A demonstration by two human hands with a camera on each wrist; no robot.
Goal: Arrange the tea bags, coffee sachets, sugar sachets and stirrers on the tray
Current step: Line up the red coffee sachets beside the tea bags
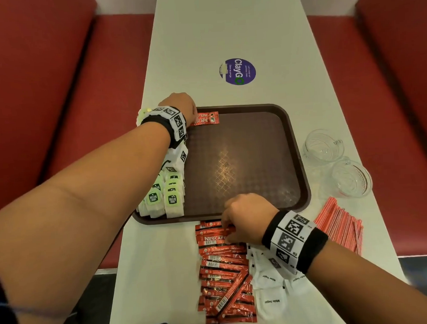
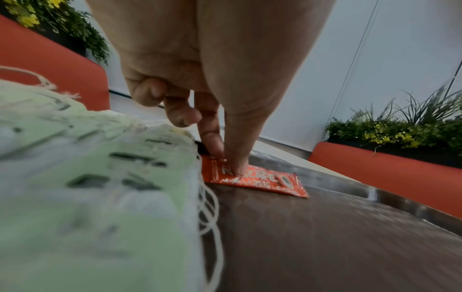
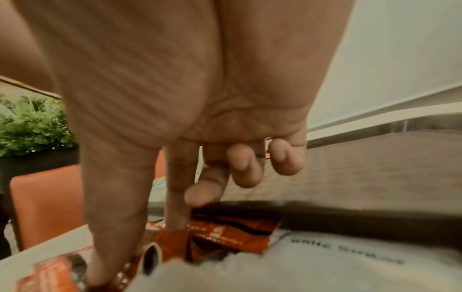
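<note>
A single Nescafé coffee sachet (image 1: pixel 205 119) lies flat in the far left corner of the brown tray (image 1: pixel 292 134). The left hand (image 1: pixel 180 105) presses on it: the left wrist view shows thumb and one finger held straight on its near end (image 2: pixel 233 158), other fingers curled, which the head view hides. Tea bags (image 1: pixel 168 193) are stacked along the tray's left side, blurred in the wrist view.

Near the tray, on the white worktop (image 1: pixel 226 38), lies a pile of coffee sachets (image 1: pixel 223 271). The right hand (image 1: pixel 249 216) reaches into its far end; the right wrist view shows thumb and forefinger (image 3: pixel 177 187) pinching a red sachet (image 3: pixel 175 243), remaining fingers loosely bent. White sugar sachets (image 1: pixel 272 289) lie right of the pile, partly under the wrist. Red stirrers (image 1: pixel 340 225) lie further right, two glass cups (image 1: pixel 350 180) beyond them. A ClayGo sticker (image 1: pixel 238 71) sits far up the worktop.
</note>
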